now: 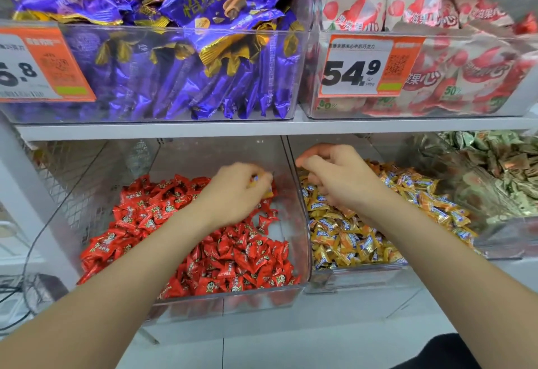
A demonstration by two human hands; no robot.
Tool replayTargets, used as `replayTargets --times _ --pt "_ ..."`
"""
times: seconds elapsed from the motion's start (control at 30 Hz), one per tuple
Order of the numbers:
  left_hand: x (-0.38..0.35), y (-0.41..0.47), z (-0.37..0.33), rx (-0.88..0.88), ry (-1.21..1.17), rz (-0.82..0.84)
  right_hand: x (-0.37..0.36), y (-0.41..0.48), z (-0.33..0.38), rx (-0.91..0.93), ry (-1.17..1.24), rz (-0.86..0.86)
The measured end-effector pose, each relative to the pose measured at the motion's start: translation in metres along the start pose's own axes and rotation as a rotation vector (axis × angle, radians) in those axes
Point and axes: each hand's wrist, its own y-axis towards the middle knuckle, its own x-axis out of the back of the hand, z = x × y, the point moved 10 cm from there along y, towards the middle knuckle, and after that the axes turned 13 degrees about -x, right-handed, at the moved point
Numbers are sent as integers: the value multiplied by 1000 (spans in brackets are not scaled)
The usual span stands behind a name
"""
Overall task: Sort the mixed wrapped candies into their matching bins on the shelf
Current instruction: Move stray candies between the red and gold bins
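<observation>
Red candies [227, 258] fill the clear bin [221, 301] on the lower left. Yellow candies [364, 240] with blue print fill the neighbouring bin [358, 281] just to its right. The two bins stand side by side, very close at their walls.

Our left hand [235, 191] is low over the far part of the red heap with curled fingers. It pinches a stray yellow candy [269, 193], and the gold and blue wrapper shows between the fingertips. This piece is therefore inside the bin of red ones, held just above them and close to the wall that divides the two bins.

Our right hand [340, 176] is over the back of the yellow heap, with fingers bent and the thumb near the forefinger. We cannot tell if something is between them, because the tips are blurred. Both forearms are bare.

On the white shelf board [174, 128] above stand two more clear containers. The left one holds purple packets [180, 72] and the right one holds white and red packets [465, 72]. The right one carries an orange price tag [366, 69] that reads 54.9. Further right on the lower level lies a heap of green and silver sweets [500, 165].
</observation>
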Motion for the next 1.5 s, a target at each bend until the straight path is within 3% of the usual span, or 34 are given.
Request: replayTargets --times 0.13,0.27,0.33,0.4,0.57,0.67,0.77,0.83,0.87,0.97,1.07,1.13,1.23,1.5 --pt "36 -28 -53 -166 -240 -253 -8 -23 10 -21 -32 125" --pt "44 -43 -97 -290 -228 -350 -22 -52 3 -132 85 362" --pt "42 -41 -110 -290 -214 -352 -12 -56 -7 -202 193 368" --pt "34 -36 -120 -269 -213 -344 13 -52 -24 -252 214 270" --pt "-5 -1 -171 -283 134 -203 120 -39 -36 37 -376 -440" --pt "-38 42 -176 -238 150 -101 134 -27 -47 72 -309 -403" --pt "-86 72 -161 -173 141 242 130 -22 -56 80 -269 -257" --pt "-99 69 -158 -188 256 350 132 -25 -53 126 -358 -257" --pt "-92 63 -163 -242 305 295 132 -27 -49 146 -407 -269" --pt "-40 21 -177 -429 318 -83 119 -43 -29 179 -443 -281" --pt "3 -17 -120 -357 292 -295 78 -62 -1 227 -414 -204" --pt "11 -19 -50 -185 322 -207 44 -71 16 279 -397 -137" --pt "-1 -13 32 0 343 78 -1 -63 25 295 -457 -92" --pt "-65 -4 61 -88 457 477 -17 2 14 149 -392 -159"
